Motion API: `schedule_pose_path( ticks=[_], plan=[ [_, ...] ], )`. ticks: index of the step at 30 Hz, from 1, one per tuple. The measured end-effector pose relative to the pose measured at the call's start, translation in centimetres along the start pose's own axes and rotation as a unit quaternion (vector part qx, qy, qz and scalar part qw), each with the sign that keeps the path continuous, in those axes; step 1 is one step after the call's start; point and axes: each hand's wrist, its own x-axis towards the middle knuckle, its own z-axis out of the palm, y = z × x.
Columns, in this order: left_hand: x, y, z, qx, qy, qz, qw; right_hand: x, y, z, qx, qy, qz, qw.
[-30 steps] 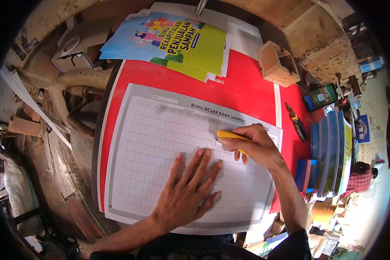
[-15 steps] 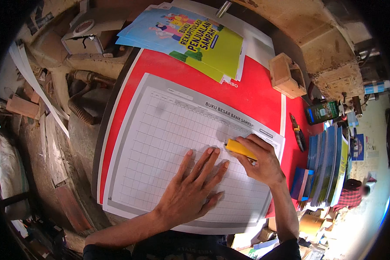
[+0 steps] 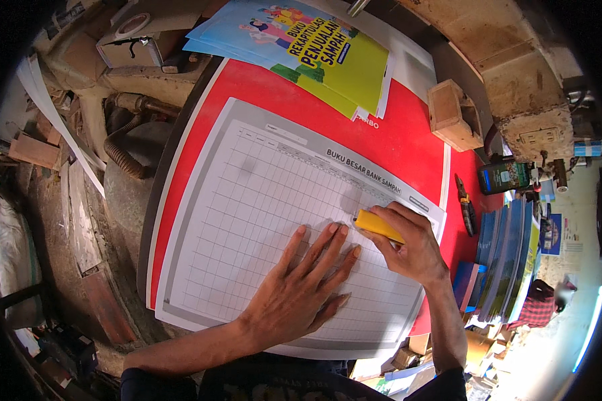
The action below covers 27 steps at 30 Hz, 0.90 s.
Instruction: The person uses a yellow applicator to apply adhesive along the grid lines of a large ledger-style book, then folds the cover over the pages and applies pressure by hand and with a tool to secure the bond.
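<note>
The right hand [image 3: 416, 244] has its fingers clamped on a yellow tool [image 3: 380, 226], its tip at the gridded sheet [image 3: 214, 250], which lies on a red surface [image 3: 408, 160] beneath the left hand [image 3: 293, 289], fingers flat and slightly apart. Good control likely calls for even left-hand pressure against slipping and the tip angled clear of the left fingertips

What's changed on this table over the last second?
The right hand has moved the yellow tool down the printed sheet, closer to the left hand. The view has also turned slightly. Nothing was taken up or let go; the left hand stays spread flat on the sheet.
</note>
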Motion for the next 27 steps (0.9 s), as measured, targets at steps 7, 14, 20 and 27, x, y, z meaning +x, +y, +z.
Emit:
schedule_pose_path(
  ticks=[7, 14, 20, 27],
  plan=[
    [0.2, 0.1, -0.5, 0.023, 0.000, 0.009, 1.000, -0.6, -0.7, 0.4, -0.039, 0.026, 0.003, 0.999],
    [-0.2, 0.0, -0.4, -0.012, 0.031, 0.003, 0.999, -0.7, 0.8, 0.3, -0.116, -0.006, -0.076, 0.990],
    [-0.1, 0.1, -0.5, 0.015, -0.003, -0.002, 1.000, -0.1, -0.2, -0.4, -0.040, -0.010, -0.068, 0.997],
    [-0.3, -0.1, -0.4, 0.022, -0.004, -0.007, 1.000, 0.5, -0.7, -0.4, 0.027, -0.014, -0.019, 0.999]
  ],
)
